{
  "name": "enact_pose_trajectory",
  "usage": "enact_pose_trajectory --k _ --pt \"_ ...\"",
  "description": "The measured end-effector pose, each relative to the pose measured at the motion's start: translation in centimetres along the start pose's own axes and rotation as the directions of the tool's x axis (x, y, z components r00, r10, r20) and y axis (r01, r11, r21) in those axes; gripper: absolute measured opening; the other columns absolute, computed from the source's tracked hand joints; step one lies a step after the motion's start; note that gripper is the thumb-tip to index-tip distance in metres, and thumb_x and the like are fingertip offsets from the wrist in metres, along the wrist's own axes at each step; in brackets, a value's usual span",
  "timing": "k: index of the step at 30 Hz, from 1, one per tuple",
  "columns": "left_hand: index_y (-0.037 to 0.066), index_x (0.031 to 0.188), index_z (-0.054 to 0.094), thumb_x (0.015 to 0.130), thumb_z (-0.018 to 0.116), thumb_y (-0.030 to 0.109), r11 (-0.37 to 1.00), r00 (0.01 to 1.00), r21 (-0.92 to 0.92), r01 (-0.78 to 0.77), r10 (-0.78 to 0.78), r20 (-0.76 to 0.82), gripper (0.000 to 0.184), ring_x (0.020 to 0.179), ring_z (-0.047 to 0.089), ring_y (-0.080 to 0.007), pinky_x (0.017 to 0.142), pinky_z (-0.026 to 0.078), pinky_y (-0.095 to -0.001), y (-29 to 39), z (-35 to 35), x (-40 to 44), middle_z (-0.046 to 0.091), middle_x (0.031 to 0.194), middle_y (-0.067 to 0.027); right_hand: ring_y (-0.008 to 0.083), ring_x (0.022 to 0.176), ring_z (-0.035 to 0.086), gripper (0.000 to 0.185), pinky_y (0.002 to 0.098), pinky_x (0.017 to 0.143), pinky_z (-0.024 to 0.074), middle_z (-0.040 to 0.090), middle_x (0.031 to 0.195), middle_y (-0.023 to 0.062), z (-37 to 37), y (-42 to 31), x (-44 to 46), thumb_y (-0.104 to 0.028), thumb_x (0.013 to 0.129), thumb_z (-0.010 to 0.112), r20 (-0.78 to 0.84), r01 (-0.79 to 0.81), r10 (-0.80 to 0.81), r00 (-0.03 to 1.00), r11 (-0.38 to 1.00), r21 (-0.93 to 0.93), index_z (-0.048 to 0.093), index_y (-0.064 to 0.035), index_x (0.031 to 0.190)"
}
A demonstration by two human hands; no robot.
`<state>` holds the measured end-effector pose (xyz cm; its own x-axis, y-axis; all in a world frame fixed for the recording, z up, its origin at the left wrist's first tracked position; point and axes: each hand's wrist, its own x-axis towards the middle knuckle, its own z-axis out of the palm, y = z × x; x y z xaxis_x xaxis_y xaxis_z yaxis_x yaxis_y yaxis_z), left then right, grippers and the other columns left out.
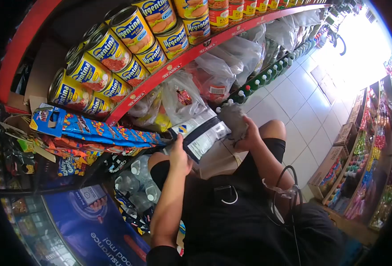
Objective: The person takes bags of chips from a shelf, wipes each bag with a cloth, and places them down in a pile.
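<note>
Silver packet, grey cloth
Left hand grips the packet; at its two o'clock I see the right hand clutching the cloth.

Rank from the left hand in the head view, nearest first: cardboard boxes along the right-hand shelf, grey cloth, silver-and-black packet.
From the left hand:
1. Silver-and-black packet: in its grip.
2. Grey cloth: in the right hand, just right of the packet.
3. Cardboard boxes: across the aisle, far right.
</note>
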<state>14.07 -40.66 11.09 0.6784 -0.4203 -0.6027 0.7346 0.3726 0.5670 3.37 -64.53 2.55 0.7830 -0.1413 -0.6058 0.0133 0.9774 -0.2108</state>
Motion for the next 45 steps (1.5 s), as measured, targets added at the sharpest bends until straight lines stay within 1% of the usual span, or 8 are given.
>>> enact_pose_trajectory --k 10,12,15,17,20,31,37,45 --pt "0.0 0.132 0.056 0.102 0.055 0.036 0.988 0.99 -0.124 -0.089 0.102 0.102 0.047 0.114 0.066 -0.0276 0.101 0.052 -0.043 5.4 -3.4 -3.1 0.066 0.127 -0.0129 0.036 0.127 0.056 0.053 0.0553 0.111 0.0402 0.06 0.137 0.0176 -6.9 -3.2 0.4 -0.037 0.098 0.047 0.338 0.229 -0.218 0.916 0.973 0.009 0.055 -0.001 0.136" --pt "0.0 0.132 0.055 0.101 0.057 0.036 0.978 0.988 -0.191 -0.079 0.103 0.116 0.047 0.115 0.065 -0.0284 0.101 0.052 -0.045 6.2 -5.3 -4.8 0.065 0.128 -0.014 0.0371 0.134 0.05 0.054 0.0564 0.114 0.0358 0.053 0.145 0.0182 -3.2 -2.8 -0.3 -0.032 0.1 0.039 -0.023 0.293 -0.293 0.956 0.954 0.053 0.05 0.001 0.142" --pt "-0.002 0.134 0.055 0.1 0.058 0.037 0.97 0.982 -0.239 -0.052 0.093 0.163 0.051 0.115 0.065 -0.0297 0.1 0.052 -0.0447 7.2 -8.9 -8.7 0.065 0.127 -0.0165 0.0376 0.139 0.044 0.059 0.0512 0.119 0.0309 0.048 0.149 0.0188 -0.6 -1.0 -1.4 -0.034 0.099 0.038 0.424 0.249 -0.228 0.877 0.969 0.007 0.046 0.0001 0.146" --pt "0.001 0.132 0.057 0.1 0.056 0.04 0.981 0.994 -0.163 -0.11 0.105 -0.039 0.05 0.112 0.066 -0.0279 0.1 0.052 -0.042 7.5 -10.3 -12.2 0.066 0.126 -0.0146 0.0373 0.139 0.044 0.06 0.05 0.119 0.0311 0.049 0.149 0.0186 0.6 -0.8 -1.7 -0.037 0.098 0.038 -0.05 0.289 -0.287 0.957 0.956 0.045 0.046 -0.0007 0.146" --pt "-0.001 0.132 0.057 0.1 0.059 0.038 0.957 0.987 -0.241 -0.163 0.155 -0.053 0.051 0.115 0.065 -0.0298 0.102 0.051 -0.0449 7.1 -14.7 -16.7 0.065 0.127 -0.0156 0.0333 0.139 0.044 0.06 0.0489 0.117 0.0318 0.049 0.148 0.0166 -3.0 -2.1 0.4 -0.038 0.098 0.037 0.251 0.384 -0.311 0.917 0.862 -0.332 0.046 -0.0033 0.147" --pt "-0.007 0.131 0.057 0.105 0.05 0.035 0.704 0.619 0.66 -0.264 0.648 -0.444 0.05 0.111 0.059 -0.0176 0.101 0.042 -0.0305 13.4 -20.2 -28.2 0.065 0.125 -0.0121 0.0361 0.138 0.045 0.062 0.0506 0.117 0.0309 0.048 0.149 0.0165 -4.5 -2.0 2.7 -0.042 0.099 0.036 0.363 0.105 -0.034 0.931 0.979 -0.177 0.044 -0.0038 0.148" --pt "0.0 0.15 0.037 0.101 0.053 0.038 0.106 0.59 0.993 0.045 0.799 -0.113 0.065 0.137 0.044 -0.043 0.114 0.034 -0.0418 9.9 -32.5 -17.4 0.045 0.146 -0.0303 0.0363 0.136 0.047 0.062 0.0504 0.116 0.0336 0.049 0.148 0.0165 -2.8 -0.7 1.6 -0.042 0.099 0.035 0.037 0.104 -0.1 0.994 0.982 -0.157 0.045 -0.0037 0.147" --pt "0.002 0.15 0.035 0.089 0.062 0.053 0.047 0.734 0.875 0.483 0.523 -0.433 0.084 0.136 0.044 -0.0446 0.113 0.037 -0.0486 3.7 -34.1 -6.3 0.047 0.144 -0.0302 0.0331 0.128 0.054 0.058 0.0489 0.109 0.0406 0.057 0.14 0.012 -7.2 -2.7 1.9 -0.044 0.098 0.04 0.021 0.235 -0.236 0.972 0.952 -0.195 0.052 -0.0062 0.141"
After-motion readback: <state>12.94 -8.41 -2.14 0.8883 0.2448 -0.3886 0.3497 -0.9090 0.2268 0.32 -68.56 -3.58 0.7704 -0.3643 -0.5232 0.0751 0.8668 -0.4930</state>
